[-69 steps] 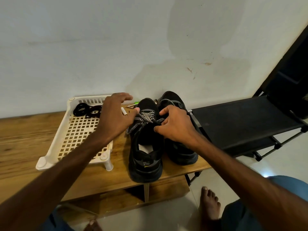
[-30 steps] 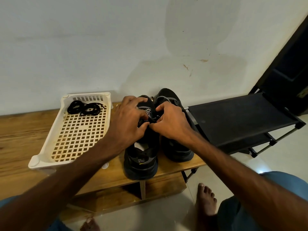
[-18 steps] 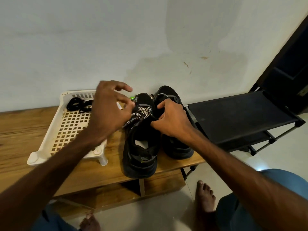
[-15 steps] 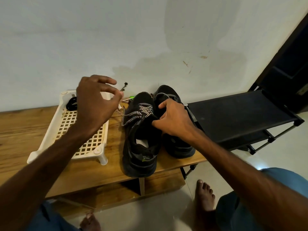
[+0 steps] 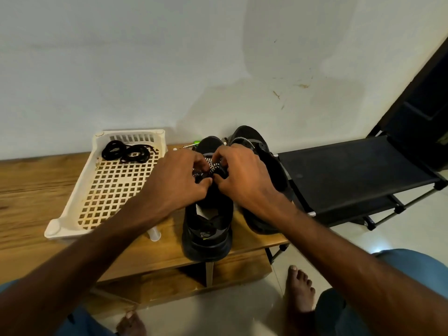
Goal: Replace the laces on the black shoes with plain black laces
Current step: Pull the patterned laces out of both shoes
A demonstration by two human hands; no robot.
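Black shoes (image 5: 206, 238) stand together at the desk's (image 5: 36, 190) right end, both carrying speckled laces (image 5: 211, 166), so the swap looks barely begun. At far left, plain black laces (image 5: 126, 152) lie coiled in a white tray (image 5: 72, 190), untouched. The left hand (image 5: 174, 180) and right hand (image 5: 244, 180) pinch the left shoe's lacing with curled fingers. A black rack (image 5: 351, 175) stands to the right, out of the way.

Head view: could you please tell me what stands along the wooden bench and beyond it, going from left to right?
White perforated tray → black shoe with speckled lace → second black shoe → black fabric rack.
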